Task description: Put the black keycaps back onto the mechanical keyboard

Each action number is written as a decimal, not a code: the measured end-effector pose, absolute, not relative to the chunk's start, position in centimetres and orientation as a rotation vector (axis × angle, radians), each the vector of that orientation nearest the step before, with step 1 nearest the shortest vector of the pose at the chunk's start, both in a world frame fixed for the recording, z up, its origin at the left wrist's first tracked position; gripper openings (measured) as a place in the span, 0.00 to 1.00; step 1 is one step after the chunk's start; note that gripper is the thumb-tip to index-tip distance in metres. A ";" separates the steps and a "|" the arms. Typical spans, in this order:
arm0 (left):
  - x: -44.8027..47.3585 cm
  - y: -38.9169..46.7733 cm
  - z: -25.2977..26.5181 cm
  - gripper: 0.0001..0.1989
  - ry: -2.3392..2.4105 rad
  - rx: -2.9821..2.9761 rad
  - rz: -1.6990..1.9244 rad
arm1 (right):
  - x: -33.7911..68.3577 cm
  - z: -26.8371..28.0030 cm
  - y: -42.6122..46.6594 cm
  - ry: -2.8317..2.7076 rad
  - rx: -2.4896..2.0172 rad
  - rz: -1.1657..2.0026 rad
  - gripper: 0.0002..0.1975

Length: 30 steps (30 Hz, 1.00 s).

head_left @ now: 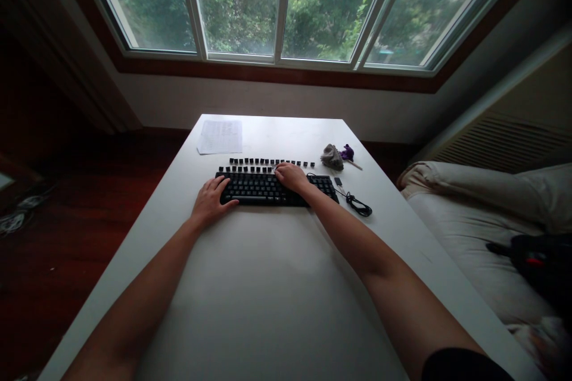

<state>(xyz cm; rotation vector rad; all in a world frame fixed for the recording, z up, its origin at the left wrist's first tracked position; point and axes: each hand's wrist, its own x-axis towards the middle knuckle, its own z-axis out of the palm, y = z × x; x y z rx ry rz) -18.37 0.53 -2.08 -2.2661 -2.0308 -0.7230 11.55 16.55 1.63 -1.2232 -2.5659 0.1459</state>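
Note:
A black keyboard (254, 190) lies on the white table, with its upper rows of keycaps off the board. My left hand (211, 199) grips its left end, the thumb along the front edge and the fingers at the back corner. Over the right-middle part, near the back edge, is my right hand (291, 177). Its fingers are bent together at a small pale thing too tiny to name. Behind the keyboard, loose black keycaps (245, 169) stand in two rows, and my right hand hides part of the nearer row.
A printed sheet of paper (220, 137) lies at the table's back left. At the back right are a grey cloth (332, 156) and a purple bundle (347, 153) with a stick. A coiled black cable (358, 206) lies right of the keyboard. A couch (469, 214) stands beside the table (268, 286).

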 end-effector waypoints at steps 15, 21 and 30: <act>-18.2 0.5 -2.1 0.39 -2.036 -2.269 -0.715 | 10.9 1.8 12.9 -2.526 -0.769 0.320 0.11; -18.3 0.6 -2.2 0.38 -2.033 -2.260 -0.714 | 10.7 1.5 13.5 -2.570 -0.635 0.309 0.09; -18.4 0.7 -2.3 0.38 -2.023 -2.259 -0.721 | 10.2 0.4 14.0 -2.499 -0.731 0.395 0.11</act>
